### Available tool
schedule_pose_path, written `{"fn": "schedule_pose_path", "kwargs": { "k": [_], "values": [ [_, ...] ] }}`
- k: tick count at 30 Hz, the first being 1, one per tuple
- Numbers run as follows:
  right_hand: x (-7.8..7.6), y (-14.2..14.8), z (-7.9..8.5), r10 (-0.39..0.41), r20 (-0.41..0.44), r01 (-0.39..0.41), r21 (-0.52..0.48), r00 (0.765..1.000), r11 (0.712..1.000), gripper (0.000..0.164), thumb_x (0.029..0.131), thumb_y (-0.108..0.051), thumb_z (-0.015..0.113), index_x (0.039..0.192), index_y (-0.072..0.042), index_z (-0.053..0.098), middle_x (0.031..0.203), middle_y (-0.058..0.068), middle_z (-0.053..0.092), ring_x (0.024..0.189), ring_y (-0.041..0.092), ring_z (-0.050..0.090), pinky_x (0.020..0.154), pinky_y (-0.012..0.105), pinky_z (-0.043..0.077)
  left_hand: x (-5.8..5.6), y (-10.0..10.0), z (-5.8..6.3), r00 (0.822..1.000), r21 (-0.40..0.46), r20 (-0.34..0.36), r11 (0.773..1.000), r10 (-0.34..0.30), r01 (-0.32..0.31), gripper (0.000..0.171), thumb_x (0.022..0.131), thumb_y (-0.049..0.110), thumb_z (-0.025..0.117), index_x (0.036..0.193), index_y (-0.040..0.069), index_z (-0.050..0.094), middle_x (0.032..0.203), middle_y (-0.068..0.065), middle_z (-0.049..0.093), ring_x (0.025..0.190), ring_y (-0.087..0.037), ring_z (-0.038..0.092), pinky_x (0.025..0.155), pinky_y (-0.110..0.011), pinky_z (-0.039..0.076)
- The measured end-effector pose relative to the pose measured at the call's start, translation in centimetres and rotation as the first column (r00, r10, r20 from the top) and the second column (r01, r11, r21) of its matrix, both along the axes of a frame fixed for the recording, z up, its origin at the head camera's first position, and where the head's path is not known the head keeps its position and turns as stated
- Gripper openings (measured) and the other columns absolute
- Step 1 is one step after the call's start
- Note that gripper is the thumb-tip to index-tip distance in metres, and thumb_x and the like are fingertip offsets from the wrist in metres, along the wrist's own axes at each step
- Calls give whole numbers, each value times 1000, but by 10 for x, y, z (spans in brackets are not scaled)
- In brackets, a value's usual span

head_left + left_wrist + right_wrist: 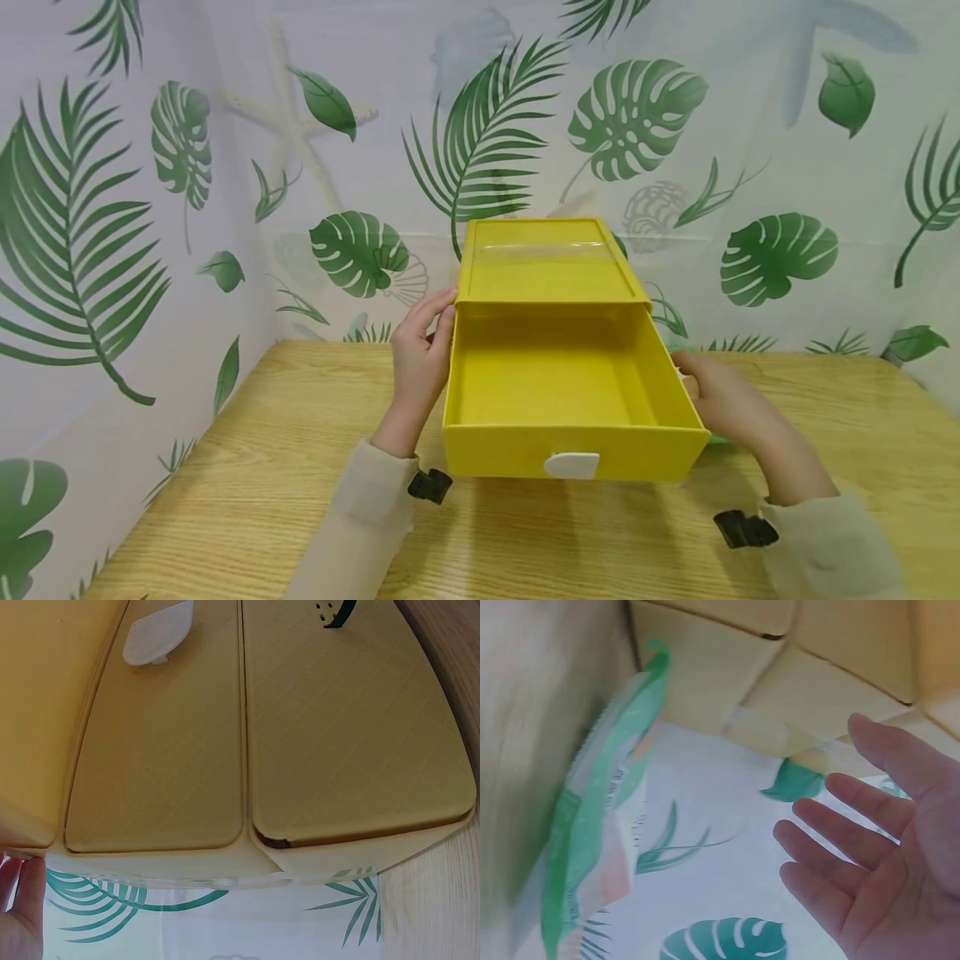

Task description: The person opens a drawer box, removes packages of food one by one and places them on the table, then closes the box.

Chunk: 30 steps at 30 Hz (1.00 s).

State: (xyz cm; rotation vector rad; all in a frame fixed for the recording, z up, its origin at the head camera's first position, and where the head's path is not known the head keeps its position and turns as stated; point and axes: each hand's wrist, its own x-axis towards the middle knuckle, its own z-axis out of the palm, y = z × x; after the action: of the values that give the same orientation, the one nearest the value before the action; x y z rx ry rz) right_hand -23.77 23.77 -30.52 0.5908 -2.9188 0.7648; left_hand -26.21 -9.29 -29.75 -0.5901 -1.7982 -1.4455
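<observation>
A yellow drawer cabinet (543, 279) stands on the table, its top drawer (555, 367) pulled far out towards me. Nothing lies inside that drawer, and a white tab handle (573, 466) sits on its front. My left hand (420, 350) rests against the cabinet's left front edge, fingertips touching the side beside the drawer. To the right of the drawer is my right hand (727, 400), its fingers partly hidden by the drawer wall. The right wrist view shows this hand with fingers apart and nothing held, near a green and white package (592, 825) beside the cabinet.
Below the pulled-out drawer, the left wrist view shows two closed drawer fronts, a middle one (157, 765) and a lower one (352, 727) with a dark handle (343, 613). The wooden table (300, 433) ends at a leaf-printed backdrop (495, 142).
</observation>
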Motion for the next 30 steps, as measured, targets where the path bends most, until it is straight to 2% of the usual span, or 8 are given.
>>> {"fn": "schedule_pose_path", "kwargs": {
  "k": [4, 10, 13, 16, 19, 23, 30],
  "values": [
    [11, -7, 9, -66, -14, 66, 1, 998, 998, 48, 85, -24, 58, 121, 4, 46, 109, 23, 54, 98, 39, 50, 76, 55, 43, 0, 1, 0, 1000, -2, -2, 1000, 3, -3, 23, 90, 5, 49, 108, -5, 61, 111, -15, 57, 101, -21, 55, 69, -29, 53],
    [20, -9, 16, -103, -9, 103, -51, 995, 993, 56, 85, -27, 59, 127, 4, 39, 117, 27, 49, 103, 40, 47, 79, 57, 41, 1, 1, 1, 1000, -8, -2, 1000, 4, -4, 23, 90, 5, 49, 108, -6, 60, 111, -15, 57, 101, -21, 54, 69, -29, 53],
    [23, -10, 18, -109, -39, 107, -66, 993, 992, 56, 85, -30, 59, 127, 3, 41, 119, 27, 47, 105, 41, 45, 80, 59, 39, 2, 1, 1, 1000, -4, 1, 1000, 4, -4, 23, 90, 4, 49, 108, -6, 61, 111, -16, 57, 101, -21, 54, 69, -29, 53],
    [27, -13, 22, -120, -85, 113, -82, 989, 990, 54, 86, -31, 57, 126, 3, 43, 119, 27, 46, 107, 42, 42, 82, 61, 37, 2, 1, 1, 1000, -2, -1, 1000, 5, -5, 23, 90, 4, 49, 107, -6, 61, 111, -16, 57, 101, -21, 55, 68, -29, 53],
    [31, -17, 27, -123, -156, 108, -97, 980, 989, 48, 87, -25, 58, 123, 4, 46, 118, 25, 48, 106, 41, 42, 82, 61, 37, 2, 1, 1, 1000, -7, -4, 1000, 7, -7, 23, 90, 4, 49, 107, -6, 61, 111, -16, 57, 101, -21, 54, 68, -29, 53],
    [35, -21, 34, -125, -242, 99, -117, 962, 988, 40, 87, -18, 58, 120, 4, 49, 115, 24, 50, 103, 40, 44, 81, 60, 38, 2, 0, 1, 1000, -13, -3, 1000, 19, -19, 23, 90, 5, 49, 108, -5, 61, 111, -15, 57, 102, -21, 54, 68, -30, 53],
    [43, -27, 45, -146, -335, 83, -194, 931, 978, 37, 86, -17, 59, 117, 2, 52, 111, 23, 54, 100, 41, 46, 79, 59, 40, 3, 2, 1, 1000, -13, 2, 1000, 15, -15, 23, 90, 4, 49, 108, -5, 61, 111, -15, 57, 102, -21, 54, 69, -30, 53]
  ]
}}
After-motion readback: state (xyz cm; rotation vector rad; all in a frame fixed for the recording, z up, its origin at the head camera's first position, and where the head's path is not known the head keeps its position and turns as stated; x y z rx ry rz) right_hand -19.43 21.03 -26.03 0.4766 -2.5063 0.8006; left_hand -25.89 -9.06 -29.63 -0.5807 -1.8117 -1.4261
